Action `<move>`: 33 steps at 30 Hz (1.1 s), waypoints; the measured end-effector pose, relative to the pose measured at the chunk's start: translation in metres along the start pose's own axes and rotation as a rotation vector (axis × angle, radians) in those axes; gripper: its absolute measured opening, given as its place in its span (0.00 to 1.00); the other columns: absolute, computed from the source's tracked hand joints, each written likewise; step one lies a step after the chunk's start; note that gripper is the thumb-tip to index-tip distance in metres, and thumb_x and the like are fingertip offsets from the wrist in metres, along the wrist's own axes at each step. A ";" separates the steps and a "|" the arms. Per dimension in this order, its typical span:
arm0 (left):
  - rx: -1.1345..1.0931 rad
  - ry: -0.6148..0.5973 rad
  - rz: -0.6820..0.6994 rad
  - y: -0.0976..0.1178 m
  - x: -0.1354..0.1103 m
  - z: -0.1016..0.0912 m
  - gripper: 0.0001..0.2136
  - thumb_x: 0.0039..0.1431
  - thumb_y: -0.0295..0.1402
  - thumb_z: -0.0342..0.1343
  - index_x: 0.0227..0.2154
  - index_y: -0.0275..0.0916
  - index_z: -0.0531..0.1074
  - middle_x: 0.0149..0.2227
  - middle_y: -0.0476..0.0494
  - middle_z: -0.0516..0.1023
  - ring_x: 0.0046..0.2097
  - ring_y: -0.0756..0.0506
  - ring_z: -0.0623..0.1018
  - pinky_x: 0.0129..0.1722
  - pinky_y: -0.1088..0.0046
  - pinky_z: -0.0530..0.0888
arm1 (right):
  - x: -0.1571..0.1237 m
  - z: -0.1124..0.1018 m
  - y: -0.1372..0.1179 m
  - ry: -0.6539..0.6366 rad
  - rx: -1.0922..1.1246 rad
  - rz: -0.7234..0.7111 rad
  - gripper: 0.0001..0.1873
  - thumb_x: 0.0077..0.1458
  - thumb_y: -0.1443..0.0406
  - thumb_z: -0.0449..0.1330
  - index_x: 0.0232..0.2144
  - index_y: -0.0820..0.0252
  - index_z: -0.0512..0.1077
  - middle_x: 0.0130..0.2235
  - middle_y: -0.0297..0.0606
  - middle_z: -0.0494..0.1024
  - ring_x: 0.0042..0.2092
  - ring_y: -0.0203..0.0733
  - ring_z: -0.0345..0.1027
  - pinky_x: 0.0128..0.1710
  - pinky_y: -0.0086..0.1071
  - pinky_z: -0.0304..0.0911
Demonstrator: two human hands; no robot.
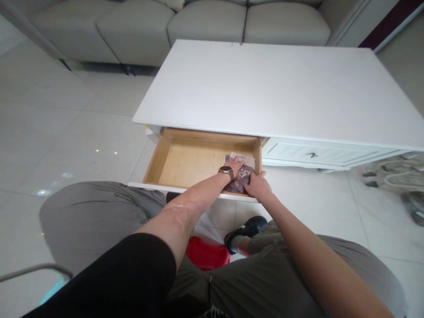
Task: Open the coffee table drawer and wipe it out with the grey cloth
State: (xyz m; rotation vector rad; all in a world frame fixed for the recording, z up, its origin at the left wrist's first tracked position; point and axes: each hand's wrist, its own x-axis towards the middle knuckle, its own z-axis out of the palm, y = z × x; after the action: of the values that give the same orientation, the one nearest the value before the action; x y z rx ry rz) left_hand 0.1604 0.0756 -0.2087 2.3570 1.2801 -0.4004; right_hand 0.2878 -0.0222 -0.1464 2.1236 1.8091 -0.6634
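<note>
A wooden drawer (172, 157) stands pulled out of a white coffee table (271, 88). In its right front corner lies a folded patterned cloth (241, 176), purple with a paler part at the back. My left hand (236, 165), with a watch on the wrist, lies flat on top of the cloth with its fingers stretched out. My right hand (257, 185) rests on the cloth's right front edge by the drawer's front, fingers curled down onto the fabric.
A second, closed drawer (314, 154) with a small knob is to the right. A grey sofa (185, 22) stands behind the table. A red object (205, 256) lies on the tiled floor between my knees, by my dark shoe (247, 229). Shoes lie at far right (397, 172).
</note>
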 end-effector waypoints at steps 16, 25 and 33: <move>-0.114 0.067 -0.111 0.026 -0.020 0.002 0.49 0.44 0.43 0.72 0.68 0.42 0.54 0.70 0.30 0.54 0.66 0.26 0.61 0.57 0.53 0.71 | -0.001 0.000 -0.002 -0.001 0.015 0.020 0.24 0.65 0.53 0.56 0.56 0.63 0.67 0.57 0.57 0.61 0.49 0.55 0.76 0.50 0.44 0.69; -0.092 0.154 0.019 0.033 -0.019 0.006 0.40 0.62 0.42 0.54 0.74 0.50 0.45 0.78 0.45 0.33 0.76 0.28 0.37 0.70 0.37 0.46 | -0.005 -0.001 -0.003 -0.007 0.026 0.015 0.21 0.64 0.59 0.56 0.56 0.64 0.67 0.56 0.56 0.61 0.49 0.54 0.76 0.52 0.44 0.69; -0.054 -0.080 -0.039 0.033 -0.002 0.015 0.55 0.52 0.48 0.62 0.75 0.53 0.31 0.77 0.49 0.22 0.75 0.24 0.28 0.67 0.28 0.35 | -0.006 -0.004 -0.003 -0.028 0.061 0.007 0.26 0.64 0.58 0.56 0.60 0.64 0.64 0.58 0.57 0.60 0.51 0.56 0.75 0.53 0.44 0.69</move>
State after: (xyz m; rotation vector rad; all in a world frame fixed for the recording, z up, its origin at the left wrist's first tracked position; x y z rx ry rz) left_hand 0.1866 0.0511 -0.2132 2.2513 1.2849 -0.4622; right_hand 0.2850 -0.0252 -0.1401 2.1468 1.7885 -0.7521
